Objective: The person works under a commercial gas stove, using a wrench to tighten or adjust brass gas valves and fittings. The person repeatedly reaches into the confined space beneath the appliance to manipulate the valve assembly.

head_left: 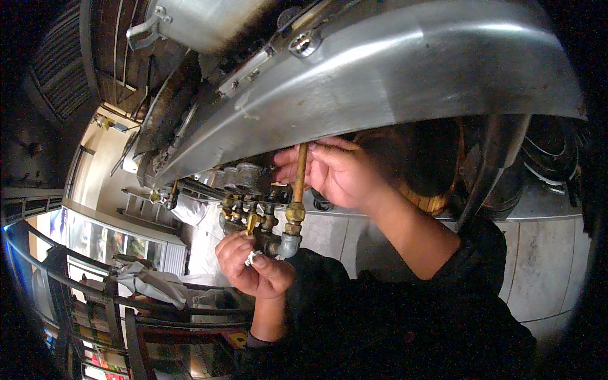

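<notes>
A brass-coloured vertical pipe (299,177) runs from beneath the steel panel (392,69) to a brass nut and grey elbow (289,244). My right hand (326,171) reaches around it from the right, touching it, fingers loosely extended and apart behind the pipe, their tips partly in shadow. My left hand (253,266) is closed with a small crumpled white piece (252,258) at the thumb and fingers, just below a yellow valve handle (251,223). Several dark valves and fittings (235,204) sit along the manifold left of the pipe.
A large pot (202,19) stands on the cooktop above. Pans (548,152) and a wooden-looking round item (430,183) lie under the panel at right. At left are a glass-fronted fridge (114,234), dark metal rails (47,269) and grey cloth (152,285). The floor is tiled (535,272).
</notes>
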`<state>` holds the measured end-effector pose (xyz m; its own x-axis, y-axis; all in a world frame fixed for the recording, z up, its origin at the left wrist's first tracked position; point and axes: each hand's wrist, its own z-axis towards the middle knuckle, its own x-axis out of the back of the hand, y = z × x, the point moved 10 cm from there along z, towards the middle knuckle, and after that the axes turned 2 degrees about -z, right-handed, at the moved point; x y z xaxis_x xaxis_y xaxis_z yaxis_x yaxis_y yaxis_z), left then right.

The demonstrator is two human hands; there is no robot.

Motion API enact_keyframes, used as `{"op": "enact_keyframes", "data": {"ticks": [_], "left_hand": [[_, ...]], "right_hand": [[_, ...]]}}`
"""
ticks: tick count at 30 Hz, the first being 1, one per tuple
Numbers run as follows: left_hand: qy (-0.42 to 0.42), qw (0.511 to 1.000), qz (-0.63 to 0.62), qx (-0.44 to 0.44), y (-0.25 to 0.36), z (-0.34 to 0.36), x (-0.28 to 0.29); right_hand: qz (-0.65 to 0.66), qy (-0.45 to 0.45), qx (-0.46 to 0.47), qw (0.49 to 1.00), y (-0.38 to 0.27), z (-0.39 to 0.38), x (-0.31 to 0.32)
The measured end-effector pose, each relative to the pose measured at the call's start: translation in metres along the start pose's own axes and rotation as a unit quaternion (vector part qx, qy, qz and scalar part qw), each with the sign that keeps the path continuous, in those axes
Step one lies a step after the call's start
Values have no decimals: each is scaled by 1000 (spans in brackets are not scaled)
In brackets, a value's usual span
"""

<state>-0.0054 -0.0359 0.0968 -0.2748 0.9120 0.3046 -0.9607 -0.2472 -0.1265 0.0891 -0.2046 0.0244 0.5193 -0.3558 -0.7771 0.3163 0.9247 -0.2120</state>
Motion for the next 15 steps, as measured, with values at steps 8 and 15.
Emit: {"op": "enact_keyframes", "data": {"ticks": [8,15], "left_hand": [[9,1000,2,1,0,1,1],[-4,1000,-4,-4,0,2,2]], "right_hand": [[16,-35,1,999,3,1,-4],[16,-74,14,997,2,-1,-12]]}}
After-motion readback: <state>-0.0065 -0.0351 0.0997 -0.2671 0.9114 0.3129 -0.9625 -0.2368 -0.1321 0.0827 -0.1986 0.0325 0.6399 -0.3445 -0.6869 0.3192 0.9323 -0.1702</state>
